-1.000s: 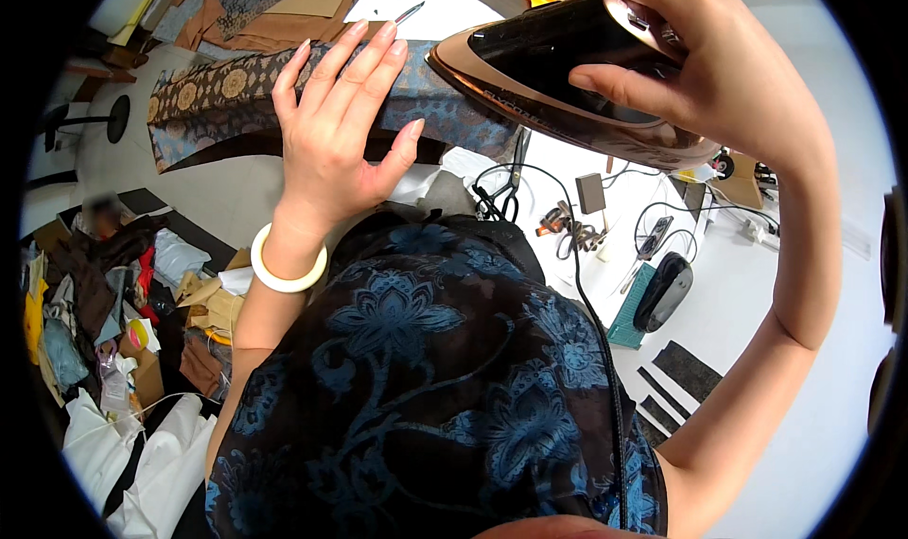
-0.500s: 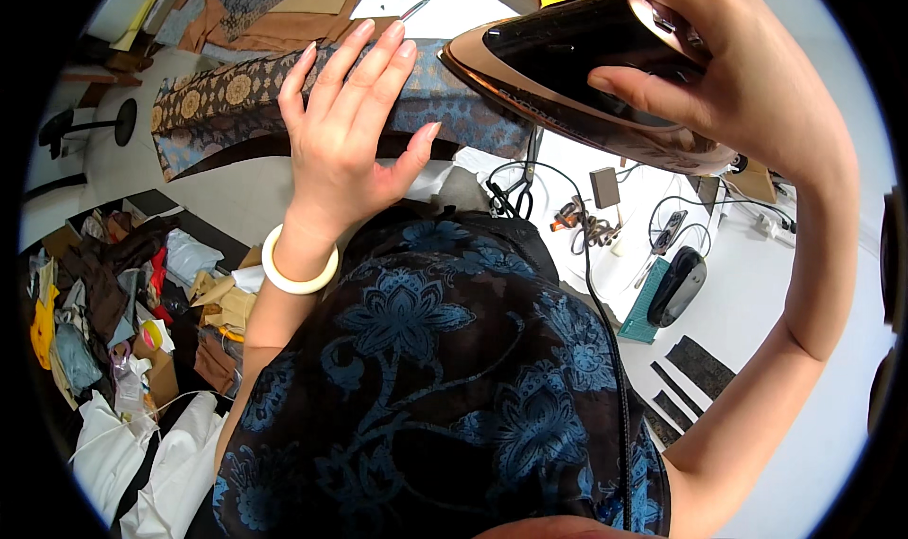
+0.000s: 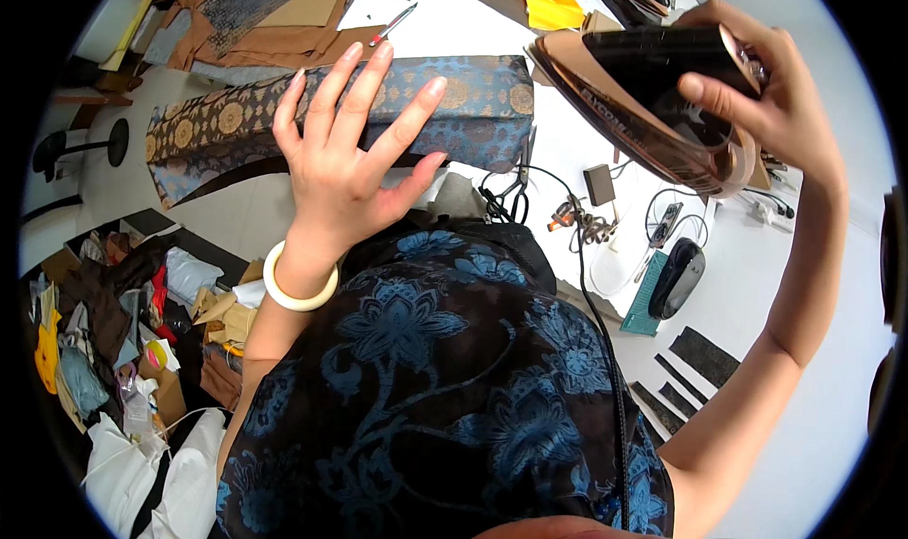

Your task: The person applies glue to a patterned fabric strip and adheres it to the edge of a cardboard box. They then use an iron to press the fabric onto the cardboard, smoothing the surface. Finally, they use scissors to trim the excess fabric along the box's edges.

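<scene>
1. The right hand is closed around the handle of a dark clothes iron, thumb on top, holding it lifted off the white table with its soleplate tilted toward the left.
2. The left hand is wide open, fingers spread and raised, gripping nothing. It hovers over the near edge of a folded strip of blue patterned fabric; whether the fingertips touch the cloth cannot be told.
3. A pale bangle sits on the left wrist.
4. The fabric lies across the far part of the table, running left to right, and its right end stops just left of the iron.
5. Beyond the fabric lie brown pieces of cloth and a small red-handled tool.
6. Near the iron, on the right, lie cables, a black oval device on a teal mat, and dark strips.
7. To the left, on the floor, are heaps of fabric scraps and bags.
</scene>
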